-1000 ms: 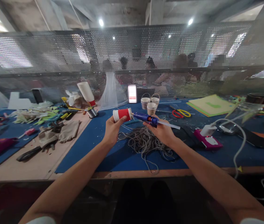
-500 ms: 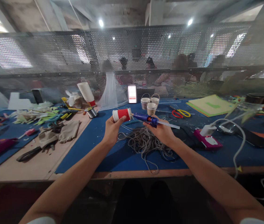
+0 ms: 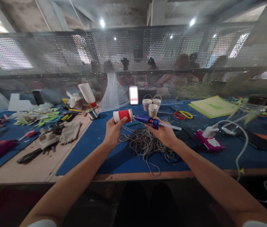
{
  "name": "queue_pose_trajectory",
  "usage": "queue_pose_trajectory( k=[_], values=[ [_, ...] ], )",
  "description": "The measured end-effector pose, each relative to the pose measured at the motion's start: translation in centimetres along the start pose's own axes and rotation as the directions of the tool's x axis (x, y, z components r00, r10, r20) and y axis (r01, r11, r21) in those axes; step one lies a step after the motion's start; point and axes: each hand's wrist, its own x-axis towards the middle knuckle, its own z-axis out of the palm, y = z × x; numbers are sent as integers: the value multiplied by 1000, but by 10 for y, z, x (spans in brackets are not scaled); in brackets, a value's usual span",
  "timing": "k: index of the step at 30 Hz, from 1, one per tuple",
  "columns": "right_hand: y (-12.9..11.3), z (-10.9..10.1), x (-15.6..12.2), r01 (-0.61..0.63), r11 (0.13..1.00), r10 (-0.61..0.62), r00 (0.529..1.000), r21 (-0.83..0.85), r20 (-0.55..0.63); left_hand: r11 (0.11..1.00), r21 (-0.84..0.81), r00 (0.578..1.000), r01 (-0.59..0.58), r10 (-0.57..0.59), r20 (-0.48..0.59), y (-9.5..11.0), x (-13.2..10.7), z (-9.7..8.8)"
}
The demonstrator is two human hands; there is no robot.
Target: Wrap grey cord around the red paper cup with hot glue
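**Glue gun nozzle held against a red cup**

Past the near edge of the table (image 3: 133, 175), two bare forearms are stretched over the blue mat (image 3: 93, 151). A tangle of grey cord (image 3: 147, 146) is spread on the mat just beneath the hands.

The left hand (image 3: 113, 130) is closed around a red paper cup (image 3: 124, 115). The cup is held on its side, clear of the mat, with its white end to the left. The right hand (image 3: 164, 132) is wrapped around a blue glue gun (image 3: 147, 120). Its nozzle is pointed left and appears to meet the cup's right end, and a pale glue stick projects from the back.

The step in hand is judged to be glue being laid at that end of the cup. What is called for next is judged to be a steady cup, turned slowly against the nozzle, with fingertips kept off the tip.

Farther back, three small handled cups (image 3: 153, 108) and yellow-handled scissors (image 3: 183, 114) are set out. Behind them stands a perforated metal screen (image 3: 53, 56).
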Motion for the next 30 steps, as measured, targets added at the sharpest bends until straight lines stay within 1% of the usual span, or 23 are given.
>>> queue_pose_trajectory(
  k=[10,19,30],
  values=[
    [-1,-1,0,15,1000,-15,1000,-11,14,1000,-21,1000,4,-4,-1,2,0,1],
    [1,0,-1,18,1000,-18,1000,22,3,999,-36,1000,1,-1,3,0,1,1],
    [2,1,-1,29,999,-29,999,-34,-16,1000,-13,1000,7,-7,14,2,-1,1]
  ],
)
